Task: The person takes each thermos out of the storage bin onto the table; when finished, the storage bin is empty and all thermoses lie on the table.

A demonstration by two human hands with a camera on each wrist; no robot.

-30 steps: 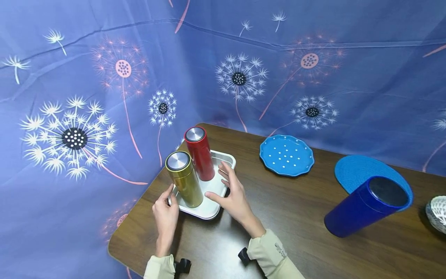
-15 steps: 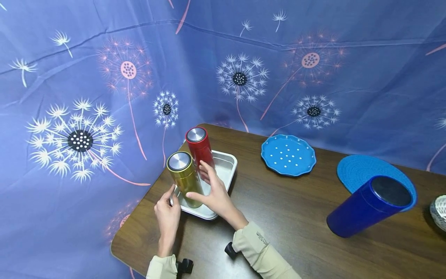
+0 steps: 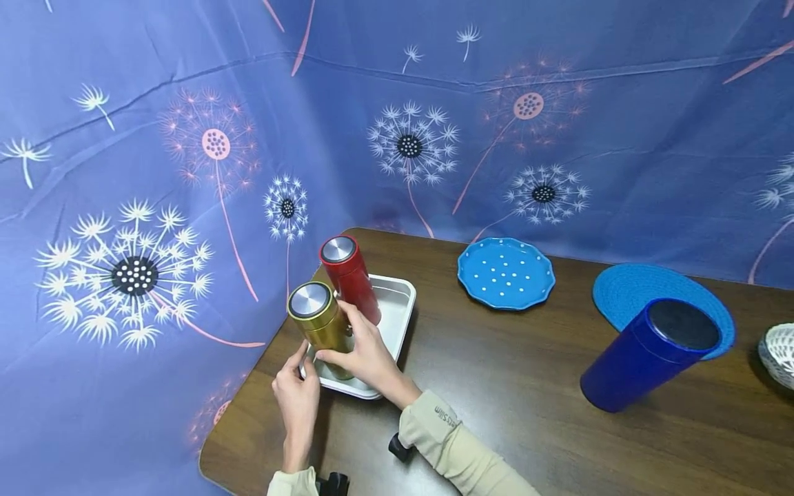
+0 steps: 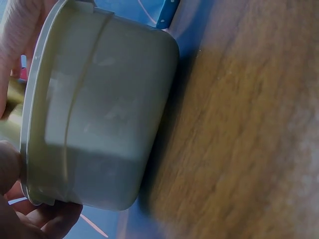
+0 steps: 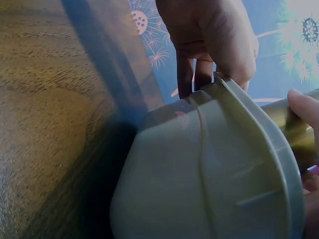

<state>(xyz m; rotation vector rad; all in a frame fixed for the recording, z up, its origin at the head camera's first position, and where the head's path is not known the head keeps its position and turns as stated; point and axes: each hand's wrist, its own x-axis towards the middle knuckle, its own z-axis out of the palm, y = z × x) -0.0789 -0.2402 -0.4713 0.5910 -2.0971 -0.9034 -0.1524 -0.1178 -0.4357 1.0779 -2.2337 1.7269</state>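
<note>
A gold thermos with a silver lid stands in a white plastic tub at the left end of the table. My right hand grips the thermos, thumb across its front and forefinger round its right side. A red thermos is upright just behind it in the same tub. With my left hand I pinch the tub's near left rim; in the right wrist view that thumb presses over the rim with the fingers beneath. The left wrist view is mostly filled by the tub's outer wall.
To the right, a tall blue thermos leans in view in front of a round blue woven placemat. A blue polka-dot plate lies at the back. A white woven basket sits at the right edge. Patterned cloth hangs behind the table.
My right hand has moved left from beside the tub's right side onto the gold thermos and closed round it. My left hand stays at the tub's rim. The head view has shifted slightly.
</note>
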